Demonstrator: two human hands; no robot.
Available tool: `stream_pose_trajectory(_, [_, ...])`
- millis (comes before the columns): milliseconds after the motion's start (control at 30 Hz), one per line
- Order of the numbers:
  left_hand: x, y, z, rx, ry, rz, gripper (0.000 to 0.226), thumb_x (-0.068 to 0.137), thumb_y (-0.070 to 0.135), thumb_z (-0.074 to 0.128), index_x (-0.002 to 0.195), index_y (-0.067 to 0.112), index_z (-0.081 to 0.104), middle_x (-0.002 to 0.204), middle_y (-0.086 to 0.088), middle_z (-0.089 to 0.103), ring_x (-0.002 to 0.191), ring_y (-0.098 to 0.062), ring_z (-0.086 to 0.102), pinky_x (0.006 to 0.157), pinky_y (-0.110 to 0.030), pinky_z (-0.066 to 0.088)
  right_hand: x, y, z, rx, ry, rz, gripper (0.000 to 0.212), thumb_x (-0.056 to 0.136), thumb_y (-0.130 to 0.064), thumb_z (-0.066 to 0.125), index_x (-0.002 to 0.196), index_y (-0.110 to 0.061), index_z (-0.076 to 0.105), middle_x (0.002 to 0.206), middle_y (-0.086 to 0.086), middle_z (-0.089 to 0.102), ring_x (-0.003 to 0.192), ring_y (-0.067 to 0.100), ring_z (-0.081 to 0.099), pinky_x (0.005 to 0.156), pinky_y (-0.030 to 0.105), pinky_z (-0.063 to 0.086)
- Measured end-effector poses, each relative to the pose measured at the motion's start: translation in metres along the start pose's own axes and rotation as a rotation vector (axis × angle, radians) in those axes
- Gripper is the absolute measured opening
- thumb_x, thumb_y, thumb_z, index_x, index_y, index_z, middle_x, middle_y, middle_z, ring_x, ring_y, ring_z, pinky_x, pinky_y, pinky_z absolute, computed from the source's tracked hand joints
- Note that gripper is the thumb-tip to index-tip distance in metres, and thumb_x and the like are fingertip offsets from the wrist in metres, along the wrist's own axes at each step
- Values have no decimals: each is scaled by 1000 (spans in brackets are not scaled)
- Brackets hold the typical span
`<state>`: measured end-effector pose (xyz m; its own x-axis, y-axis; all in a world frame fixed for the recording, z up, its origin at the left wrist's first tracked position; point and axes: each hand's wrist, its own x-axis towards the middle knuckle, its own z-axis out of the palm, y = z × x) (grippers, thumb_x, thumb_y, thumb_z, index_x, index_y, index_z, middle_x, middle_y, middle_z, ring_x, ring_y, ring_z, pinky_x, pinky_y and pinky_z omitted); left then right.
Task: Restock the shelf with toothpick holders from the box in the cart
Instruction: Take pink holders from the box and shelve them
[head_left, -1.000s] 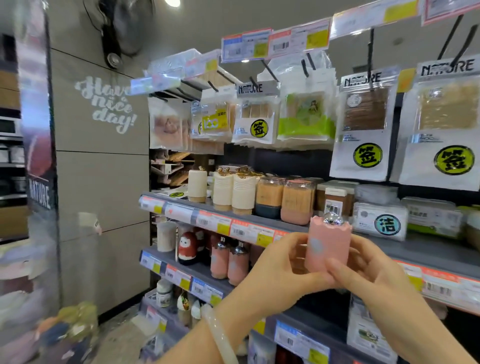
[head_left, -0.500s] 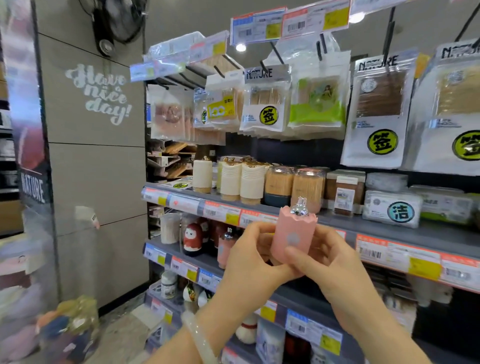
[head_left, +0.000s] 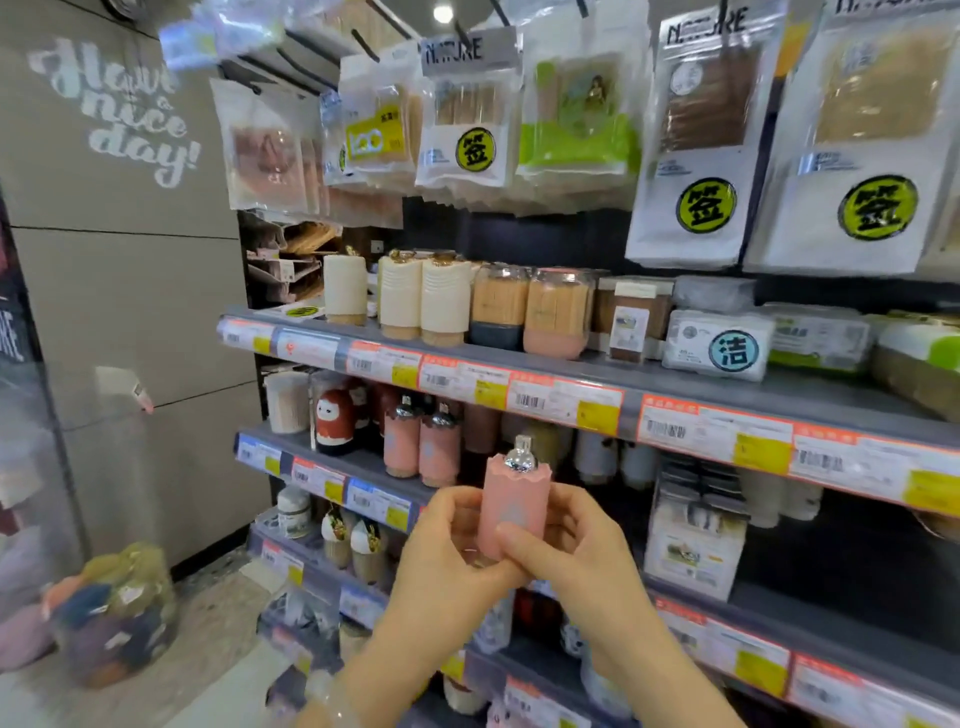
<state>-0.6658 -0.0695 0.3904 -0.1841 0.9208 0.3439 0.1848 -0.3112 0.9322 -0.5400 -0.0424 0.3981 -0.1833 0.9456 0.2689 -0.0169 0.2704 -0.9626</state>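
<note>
Both my hands, left hand (head_left: 447, 551) and right hand (head_left: 566, 556), grip pink toothpick holder (head_left: 511, 506), upright, before second shelf (head_left: 332, 457). Risk: nudging matching pink holders (head_left: 422, 441) over while slotting in; silver cap (head_left: 521, 455) could pop off.

Both hands hold a pink cylindrical toothpick holder with a silver knob (head_left: 511, 512) upright, left hand (head_left: 451, 551) and right hand (head_left: 574, 551) curled round its lower half, near two matching pink holders (head_left: 421, 441) on the grey shelf (head_left: 363, 462).

Both hands raised together — left hand (head_left: 447, 551) and right hand (head_left: 576, 556) each in a curled grip.
</note>
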Motion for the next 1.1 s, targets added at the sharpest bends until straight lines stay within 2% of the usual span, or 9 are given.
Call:
stream_pose_trajectory(100, [-7,-18,6,-20,10,-74,57,48,23,85,98,19,58,86,2,71,72,-4,65,67,-21,53,-3,20,-2,-14,6,46,36,70,-2,80,95,-22,62,90,-4,73,91,14,67,76,26,52])
stream_pose_trajectory(167, [-8,-25,9,-30,28,-95,65,39,33,84,97,20,59,83,7,72,73,-6,66,68,-23,54,-1,27,-4,-19,-4,52,39,68,0,80,94,-22,63,88,-10,73,88,13,68,75,26,52])
stream_pose_trajectory(233, [-6,-29,10,-29,57,-104,67,35,38,82,96,22,59,84,10,72,75,-7,67,70,-24,54,3,30,-5,-37,-8,42,42,65,4,81,93,-21,63,85,-13,73,83,9,68,69,21,52])
stream_pose_trajectory(367, [1,-31,7,-56,94,-86,64,36,37,79,96,25,59,84,10,72,73,-4,66,70,-25,54,12,27,1,-24,-13,2,47,60,12,80,90,-20,63,76,-9,73,68,1,67,58,12,49])
stream_pose_trajectory(533, [16,-27,-13,-28,112,13,48,51,26,75,95,32,59,92,14,72,82,-8,66,73,-22,52,23,8,19,-17,-29,-73,48,59,14,80,89,-19,63,76,-9,73,63,-1,66,55,11,49])
stream_pose_trajectory(733, [46,-8,-61,-32,113,156,47,57,20,79,100,26,59,94,14,71,85,-5,66,75,-20,52,50,-20,62,17,-61,-200,47,62,16,76,94,-15,63,83,-8,74,71,5,68,59,11,50])
stream_pose_trajectory(833, [65,0,-91,-24,73,184,47,58,19,79,100,26,58,96,13,70,88,-6,66,74,-20,53,65,-28,90,20,-15,-216,46,63,9,78,94,-22,63,86,-12,73,77,5,68,61,13,51])
stream_pose_trajectory(933, [82,5,-121,-21,48,200,44,63,10,79,100,25,59,92,9,70,84,-6,66,71,-19,53,78,-38,120,14,6,-219,41,65,-2,80,95,-25,63,87,-15,73,79,4,68,61,16,52])
stream_pose_trajectory(1100, [107,11,-158,-16,11,240,47,59,21,80,100,26,58,94,13,70,84,-5,66,74,-20,53,93,-50,158,-11,65,-246,39,68,-13,79,98,-30,62,93,-12,72,88,6,67,78,28,52])
